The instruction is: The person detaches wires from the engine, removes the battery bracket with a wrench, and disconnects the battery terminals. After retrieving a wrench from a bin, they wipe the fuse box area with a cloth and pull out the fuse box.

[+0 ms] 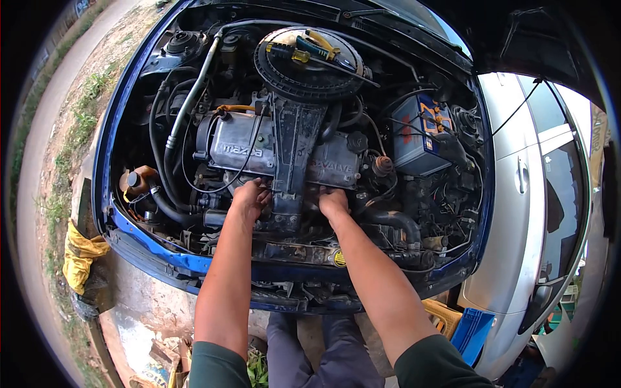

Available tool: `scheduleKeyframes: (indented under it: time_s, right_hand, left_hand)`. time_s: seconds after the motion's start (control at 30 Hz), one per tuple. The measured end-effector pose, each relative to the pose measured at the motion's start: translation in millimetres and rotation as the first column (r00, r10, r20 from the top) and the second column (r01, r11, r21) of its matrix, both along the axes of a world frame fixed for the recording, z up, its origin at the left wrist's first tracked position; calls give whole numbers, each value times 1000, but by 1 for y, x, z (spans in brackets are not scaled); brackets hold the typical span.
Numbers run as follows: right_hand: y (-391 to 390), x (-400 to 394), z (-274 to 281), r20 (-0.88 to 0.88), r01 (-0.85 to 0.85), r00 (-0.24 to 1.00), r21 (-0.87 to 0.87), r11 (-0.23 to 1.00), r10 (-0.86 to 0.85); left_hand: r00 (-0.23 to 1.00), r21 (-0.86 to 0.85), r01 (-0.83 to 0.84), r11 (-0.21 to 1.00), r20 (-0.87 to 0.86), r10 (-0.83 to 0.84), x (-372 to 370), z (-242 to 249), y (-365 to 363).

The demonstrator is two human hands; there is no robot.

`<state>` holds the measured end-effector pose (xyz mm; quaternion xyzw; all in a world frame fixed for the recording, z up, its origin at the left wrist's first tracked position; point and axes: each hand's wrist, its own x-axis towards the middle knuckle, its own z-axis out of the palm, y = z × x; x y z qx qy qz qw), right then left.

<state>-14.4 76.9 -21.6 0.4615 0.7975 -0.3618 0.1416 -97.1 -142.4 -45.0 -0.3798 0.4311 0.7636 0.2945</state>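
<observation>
Left hand (253, 196) with fingers loosely curled, right hand (333, 200) reaching under the valve cover (333, 165), its grip impossible to tell, black air duct (292, 149) between them.

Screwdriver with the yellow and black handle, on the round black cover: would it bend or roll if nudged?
The screwdriver would probably be stiff: its long shaft looks like straight metal. Its roundish handle might roll, though the tools lying beside it could check that. The tip juts past the round black cover, so a push might send it off.
</observation>
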Motion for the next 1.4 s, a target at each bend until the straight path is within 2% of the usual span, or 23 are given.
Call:
scheduleKeyframes:
  time_s: [0.03, 0.07, 0.13, 0.2, 0.23, 0.27, 0.33, 0.4, 0.43, 0.5, 0.53, 0.6, 0.67, 0.77, 0.83, 0.9, 0.93, 0.97, 1.07, 1.2, 1.23, 1.27, 1.4]
  right_hand:
    - [1, -1, 1, -29, 2, 1000, 1, 1000, -2]
    - [4, -1, 0, -42, -1, 999, -8, 1000, 1]
    - [10, 4, -4, -79, -86, 993, -12, 996, 85]
    - [11, 13, 10, -151, -117, 981, 24, 993, 119]
    - [11, 19, 20, -189, -171, 968, -4, 985, 167]
    - [14, 24, 32, -223, -231, 950, -24, 973, 220]
    - [19, 40, 58, -240, -254, 941, -38, 967, 238]
    - [26, 61, 89, -376, -466, 835, -92, 880, 403]
    - [29, 74, 100, -395, -526, 790, -40, 850, 470]
    - [38, 99, 120, -374, -626, 697, 98, 774, 612]
    - [43, 111, 128, -328, -666, 653, 179, 724, 682]
    - [53, 133, 130, -331, -688, 612, 225, 690, 718]
    - [66, 149, 135, -411, -704, 572, 196, 682, 709]
    - [93, 166, 148, -495, -706, 580, 90, 703, 646]
    - [112, 177, 153, -605, -662, 574, 54, 747, 553]
    - [138, 182, 165, -613, -643, 611, -16, 766, 501]
    - [151, 185, 169, -611, -623, 645, -74, 778, 458]
    - [167, 184, 171, -658, -618, 612, -50, 785, 439]
    - [213, 173, 174, -692, -564, 627, -88, 821, 357]
    - [281, 129, 169, -715, -408, 591, 135, 903, 374]
    - [297, 113, 168, -717, -362, 558, 242, 900, 418]
    - [313, 96, 166, -714, -310, 525, 347, 885, 463]
    - [362, 31, 171, -535, -182, 532, 685, 706, 657]
  left_hand:
    - [998, 3, -19, 1000, -58, 19, 14, 43, -2]
    - [997, -6, -22, 1000, -70, 22, 25, 57, -7]
    - [958, -255, 85, 963, -246, -149, 51, 73, -12]
    - [756, -637, 19, 771, -495, -428, 83, 81, -15]
    - [614, -709, -151, 689, -613, -497, 97, 106, -4]
    - [516, -784, -238, 573, -602, -609, 105, 147, 12]
    - [250, -772, -264, 578, -634, -732, 101, 164, 46]
    - [77, -810, -15, 587, -586, -807, 87, 168, 89]
    - [77, -806, -17, 591, -591, -803, 77, 161, 112]
    - [-155, -823, -385, 418, -389, -908, 54, 135, 161]
    - [-164, -821, -381, 425, -392, -905, 45, 130, 181]
    - [36, -884, -446, 139, -173, -984, 29, 123, 217]
    - [81, -962, -262, -78, 59, -995, 14, 142, 232]
    - [86, -969, -240, -50, 30, -996, 1, 160, 238]
    - [58, -965, -231, -125, 115, -992, -10, 161, 237]
    - [51, -965, -189, -183, 177, -983, -20, 169, 235]
    - [-34, -966, -204, -157, 167, -985, -25, 173, 233]
    - [-119, -968, -213, -130, 158, -980, -27, 177, 233]
    - [-68, -957, -174, -231, 246, -967, -22, 187, 242]
    - [56, -949, -120, -293, 288, -956, -19, 175, 251]
    - [26, -963, -142, -228, 227, -974, -21, 172, 247]
    - [-6, -974, -162, -160, 163, -987, -22, 170, 243]
    - [-39, -968, -228, -103, 115, -993, -23, 163, 236]
